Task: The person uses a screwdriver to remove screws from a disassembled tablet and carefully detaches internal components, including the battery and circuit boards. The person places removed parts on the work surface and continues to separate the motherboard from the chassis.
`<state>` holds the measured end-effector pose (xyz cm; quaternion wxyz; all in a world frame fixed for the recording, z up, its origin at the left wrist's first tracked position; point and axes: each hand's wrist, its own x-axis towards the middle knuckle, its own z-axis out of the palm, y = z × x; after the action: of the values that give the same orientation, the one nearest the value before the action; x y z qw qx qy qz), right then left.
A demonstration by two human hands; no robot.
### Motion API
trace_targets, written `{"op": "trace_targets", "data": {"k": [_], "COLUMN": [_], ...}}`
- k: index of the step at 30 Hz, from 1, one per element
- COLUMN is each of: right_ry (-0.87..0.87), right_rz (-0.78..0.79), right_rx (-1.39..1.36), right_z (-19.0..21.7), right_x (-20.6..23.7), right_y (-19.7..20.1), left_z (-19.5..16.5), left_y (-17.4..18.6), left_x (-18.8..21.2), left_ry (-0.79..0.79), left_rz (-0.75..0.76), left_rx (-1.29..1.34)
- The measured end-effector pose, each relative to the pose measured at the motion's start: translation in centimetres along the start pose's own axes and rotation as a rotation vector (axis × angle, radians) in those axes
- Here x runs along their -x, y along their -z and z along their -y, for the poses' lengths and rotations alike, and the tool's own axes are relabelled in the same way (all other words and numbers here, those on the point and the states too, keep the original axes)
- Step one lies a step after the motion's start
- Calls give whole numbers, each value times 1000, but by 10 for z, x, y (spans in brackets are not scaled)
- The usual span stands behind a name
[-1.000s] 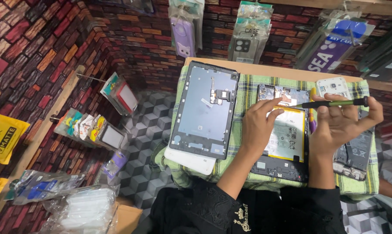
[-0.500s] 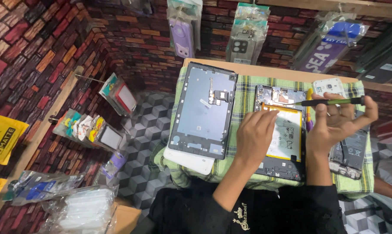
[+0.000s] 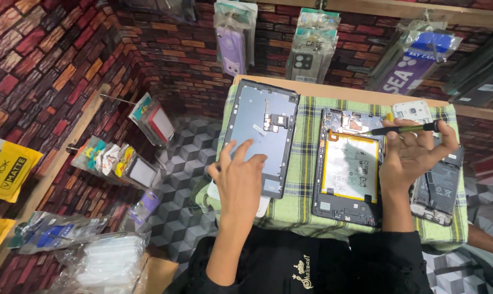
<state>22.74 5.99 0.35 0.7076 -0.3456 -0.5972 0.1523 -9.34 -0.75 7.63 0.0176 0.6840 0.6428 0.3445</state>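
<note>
The left hand is lying spread, fingers flat on the removed tablet back panel, seemingly steadying it on the checked cloth covering the table. The right hand is pinching a green screwdriver, its tip aimed at the opened tablet, which is lying battery-up between both hands for access.

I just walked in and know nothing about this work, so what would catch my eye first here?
Probably the opened tablet in the middle of the green checked cloth, its large pale battery exposed. The right hand holds a thin screwdriver pointing at its top edge. The left hand rests on a separate dark tablet panel lying beside it, and packaged phone cases hang on the brick-patterned wall behind.
</note>
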Motion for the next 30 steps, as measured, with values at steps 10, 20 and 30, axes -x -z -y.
{"op": "trace_targets", "data": {"k": [10,20,30], "right_ry": [41,208,246], "right_rz": [2,-93,-179], "right_rx": [54,256,447], "right_z": [-1,5,21], "right_x": [1,-4,-7], "right_y": [1,-5,-5], "left_z": [-6,-11,-7], "left_y": [-13,-26,-30], "left_x": [3,-1,-2], "left_ry": [-68,-149,-230], "left_rz": [50,114,48], "left_rx": [40,41,-15]}}
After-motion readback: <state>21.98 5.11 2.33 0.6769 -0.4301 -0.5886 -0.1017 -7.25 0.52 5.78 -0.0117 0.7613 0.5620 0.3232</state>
